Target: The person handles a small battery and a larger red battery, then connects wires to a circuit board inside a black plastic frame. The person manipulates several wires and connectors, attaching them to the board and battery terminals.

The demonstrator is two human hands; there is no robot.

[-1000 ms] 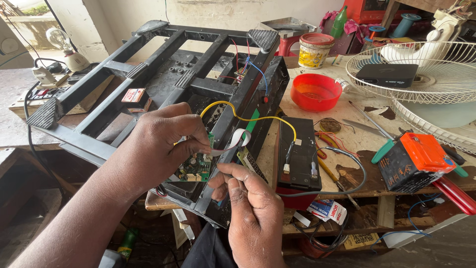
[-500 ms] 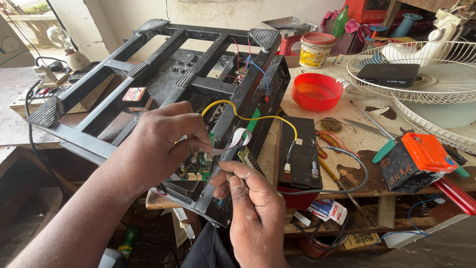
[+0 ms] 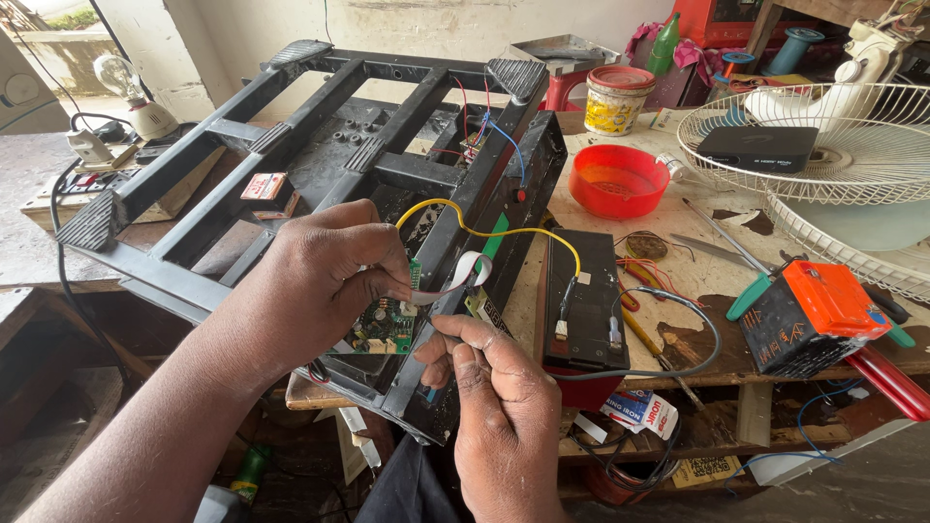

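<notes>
Pinching a small green circuit board [image 3: 380, 327], the left hand [image 3: 325, 276] has its fingers curled tight around the board's upper edge, inside the open underside of a black plastic frame [image 3: 320, 145] with ribbed rubbery pads at its corners. Just right of that grip, the right hand [image 3: 499, 402] closes thumb and forefinger on a flat, pale ribbon cable [image 3: 463, 273], which bends in a soft loop from the board toward the frame's side wall. Above both grips one yellow wire [image 3: 484, 230] arcs smoothly over to a flat black battery [image 3: 583, 295], rectangular and matte, lying just right of the right hand on the worn wooden bench [image 3: 697, 276]. One grey cable [image 3: 693, 334] curves around the battery's near end. Farther right of the hands sit one boxy black block with an orange top [image 3: 809, 315], one green-handled screwdriver [image 3: 738, 276] and two white wire fan guards [image 3: 823, 145]. Beyond the battery stands one round red plastic bowl [image 3: 618, 181], glossy, with one paint tin with a red lid [image 3: 618, 99] behind it.
</notes>
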